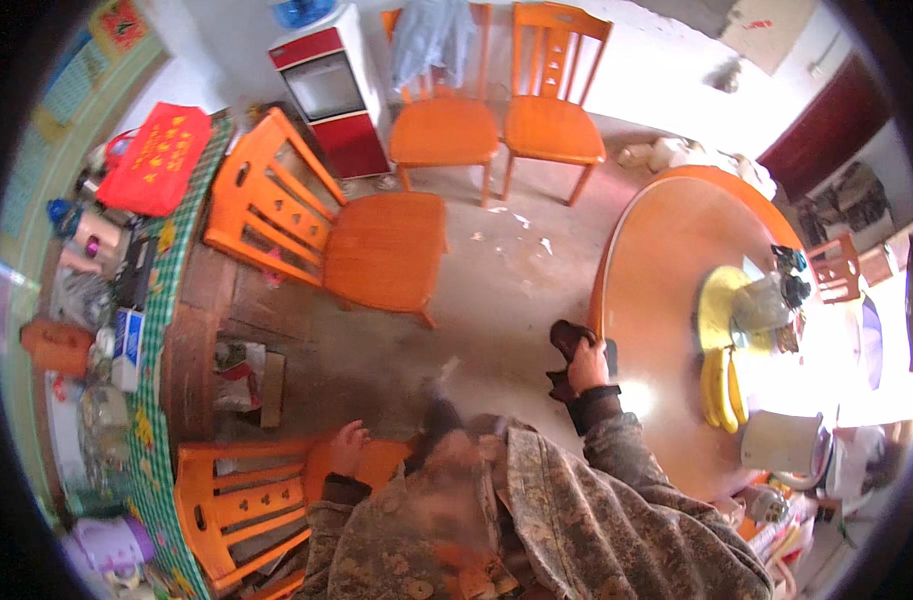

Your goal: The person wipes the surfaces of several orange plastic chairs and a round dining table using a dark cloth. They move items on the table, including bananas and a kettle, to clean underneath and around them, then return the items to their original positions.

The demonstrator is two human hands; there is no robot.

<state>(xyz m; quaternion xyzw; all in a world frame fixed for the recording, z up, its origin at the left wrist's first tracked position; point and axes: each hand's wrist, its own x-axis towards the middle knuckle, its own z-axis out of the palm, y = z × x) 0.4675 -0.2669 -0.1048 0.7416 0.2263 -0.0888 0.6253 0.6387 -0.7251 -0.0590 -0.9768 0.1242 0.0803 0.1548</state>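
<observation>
My right hand (590,365) grips a crumpled dark brown cloth (568,339) beside the rim of a round wooden table (644,285). Parts of the cloth hang out above and below my fingers. My left hand (348,446) holds nothing, its fingers loosely bent, over the seat of an orange wooden chair (385,465). Whether it touches the seat, I cannot tell. On the round table lie bananas (721,390), near a yellow round mat (715,300) that bears a clear plastic bag (760,304).
Another wooden chair (385,247) stands ahead on the left, by a long table with a green checked cloth (153,330). A red bag (160,161) and clutter cover that table. Two chairs (554,127) and a water dispenser (336,97) line the wall. Paper scraps (546,246) litter the floor.
</observation>
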